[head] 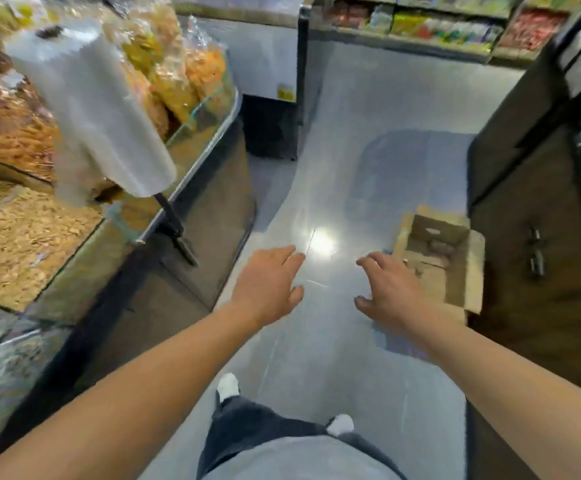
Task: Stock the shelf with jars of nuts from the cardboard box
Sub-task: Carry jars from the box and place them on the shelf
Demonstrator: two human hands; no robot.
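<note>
An open brown cardboard box (438, 258) sits on the glossy grey tiled floor (334, 168), at the foot of a dark wooden cabinet (542, 265) on the right side of the aisle. Its flaps are folded outward, the near right one pale and bent flat, and the inside shows dim brownish shapes too blurred to tell apart as jars. Both bare arms reach forward over the floor. The left hand (268, 285) hangs palm down with fingers spread and loose, holding nothing, well apart from the box. The right hand (389, 289) is likewise empty, fingers splayed and slightly curled, its fingertips just beside the box's near left edge as seen from the head camera; whether it touches the cardboard cannot be told. On the left stands a glass display counter (192, 140) heaped with loose yellow-brown snacks and clear packets of orange crisps, with a roll of thin white plastic bags (98, 109) on a stand. Far shelves (420, 32) carry colourful packets.
</note>
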